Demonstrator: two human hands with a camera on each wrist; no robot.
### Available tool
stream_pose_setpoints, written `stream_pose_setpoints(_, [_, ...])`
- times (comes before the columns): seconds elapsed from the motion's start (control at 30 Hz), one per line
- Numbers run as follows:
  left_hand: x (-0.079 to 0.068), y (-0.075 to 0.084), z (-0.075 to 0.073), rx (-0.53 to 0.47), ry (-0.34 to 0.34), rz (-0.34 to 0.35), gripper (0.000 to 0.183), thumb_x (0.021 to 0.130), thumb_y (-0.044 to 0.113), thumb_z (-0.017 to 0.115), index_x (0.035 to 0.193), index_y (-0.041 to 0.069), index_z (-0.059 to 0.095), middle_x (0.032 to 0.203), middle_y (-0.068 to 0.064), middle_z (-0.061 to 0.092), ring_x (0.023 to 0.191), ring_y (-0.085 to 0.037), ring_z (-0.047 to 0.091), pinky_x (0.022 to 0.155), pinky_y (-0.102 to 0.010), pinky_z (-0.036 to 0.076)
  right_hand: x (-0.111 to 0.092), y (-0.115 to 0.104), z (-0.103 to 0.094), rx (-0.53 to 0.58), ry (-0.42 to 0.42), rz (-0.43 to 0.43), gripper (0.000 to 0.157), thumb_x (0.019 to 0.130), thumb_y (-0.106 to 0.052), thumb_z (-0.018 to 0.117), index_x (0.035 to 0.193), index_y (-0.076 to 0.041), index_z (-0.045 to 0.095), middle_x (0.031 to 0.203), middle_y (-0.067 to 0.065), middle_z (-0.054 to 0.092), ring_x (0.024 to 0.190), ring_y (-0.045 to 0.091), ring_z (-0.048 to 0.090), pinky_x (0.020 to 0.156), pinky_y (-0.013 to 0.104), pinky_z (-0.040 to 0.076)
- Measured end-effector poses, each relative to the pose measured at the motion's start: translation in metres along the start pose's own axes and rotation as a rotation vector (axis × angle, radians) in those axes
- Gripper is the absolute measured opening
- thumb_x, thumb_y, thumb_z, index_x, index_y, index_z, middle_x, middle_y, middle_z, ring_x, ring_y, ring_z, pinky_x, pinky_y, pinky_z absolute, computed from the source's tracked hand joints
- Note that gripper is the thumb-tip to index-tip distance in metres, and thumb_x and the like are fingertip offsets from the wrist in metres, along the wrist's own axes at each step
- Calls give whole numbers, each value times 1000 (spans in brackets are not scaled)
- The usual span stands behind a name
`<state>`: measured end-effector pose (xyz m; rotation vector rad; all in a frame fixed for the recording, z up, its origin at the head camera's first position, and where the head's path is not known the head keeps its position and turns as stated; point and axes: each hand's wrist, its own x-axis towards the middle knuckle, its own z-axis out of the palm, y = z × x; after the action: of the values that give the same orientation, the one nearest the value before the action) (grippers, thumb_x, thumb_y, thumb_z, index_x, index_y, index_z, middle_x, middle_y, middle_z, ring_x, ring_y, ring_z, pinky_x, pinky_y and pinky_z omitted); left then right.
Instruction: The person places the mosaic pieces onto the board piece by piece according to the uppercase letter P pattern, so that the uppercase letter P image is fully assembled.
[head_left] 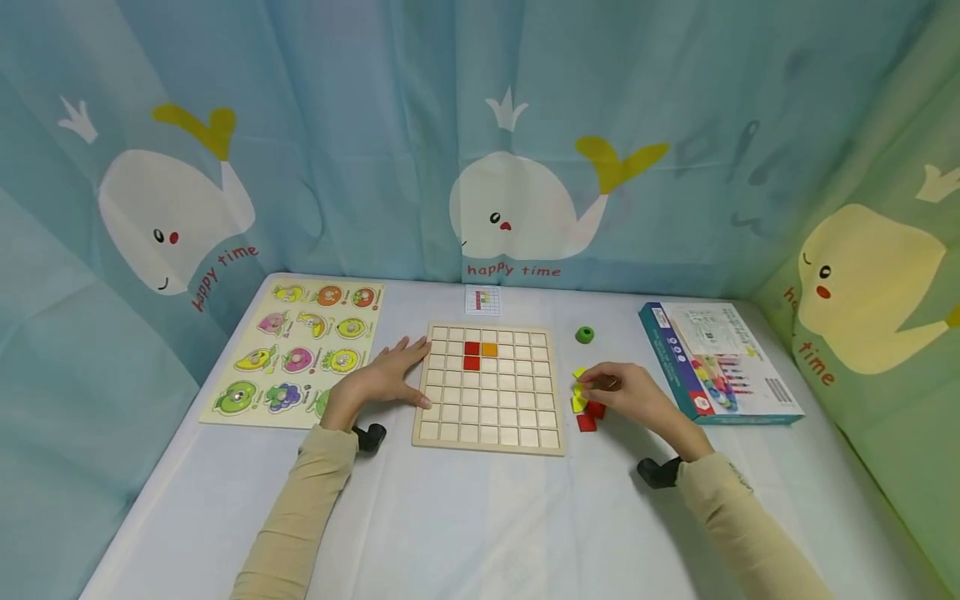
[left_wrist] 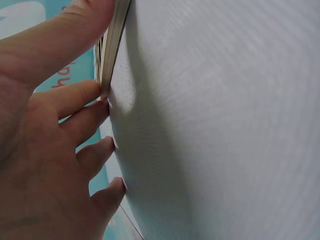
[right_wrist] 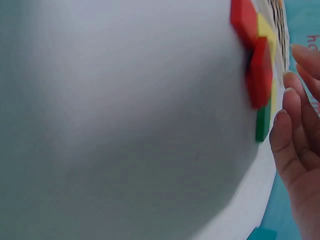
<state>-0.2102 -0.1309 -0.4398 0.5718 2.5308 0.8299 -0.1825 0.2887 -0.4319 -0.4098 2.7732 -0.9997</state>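
A wooden grid board (head_left: pixel 490 446) lies on the table with two red tiles (head_left: pixel 472 363) and an orange tile (head_left: pixel 489 349) in its upper cells. My left hand (head_left: pixel 386 375) is spread at the board's left side, its thumb and fingertips at the frame; in the left wrist view the hand (left_wrist: pixel 55 125) sits along the board's edge (left_wrist: pixel 114 50). Right of the board, my right hand (head_left: pixel 626 392) reaches over loose yellow tiles (head_left: pixel 578 403) and red tiles (head_left: pixel 587 423). In the right wrist view, a green tile (right_wrist: pixel 262 122) also shows, and no tile appears between the loosely bent fingers (right_wrist: pixel 284 135).
A small pattern card (head_left: pixel 482 301) lies behind the board. Near its upper right corner stands a green round piece (head_left: pixel 584 335). A fruit puzzle board (head_left: pixel 300 333) is at the left, and a flat printed box (head_left: pixel 723 367) at the right. Whale-print curtains (head_left: pixel 375 167) enclose the table.
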Motion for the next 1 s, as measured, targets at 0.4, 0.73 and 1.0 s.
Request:
stream_pose_setpoints(0.4, [1,-2,2,15,-6,-9,108,84,33,85,164,3,19,173,-15,12,160,-40,1,130,-57,2,-19,18,-8,18,-73,83,28,89,-17,80,114,-5,74,99,6,70,88,20,59,74,20,52])
stream_pose_setpoints(0.73, [1,-3,2,10,7,-1,107,84,33,85,164,3,20,172,-15,14,160,-41,1,130,-58,3,-20,13,-6,-1,-93,118,33,88,-13,79,119,-3,72,101,7,67,92,22,58,78,24,53])
stream_pose_setpoints(1.0, [2,-2,2,16,4,3,107,85,34,85,164,4,20,173,-14,13,160,-40,1,130,-58,3,-15,12,-7,-18,-61,58,29,91,-12,77,118,-1,74,103,8,72,88,20,60,75,19,54])
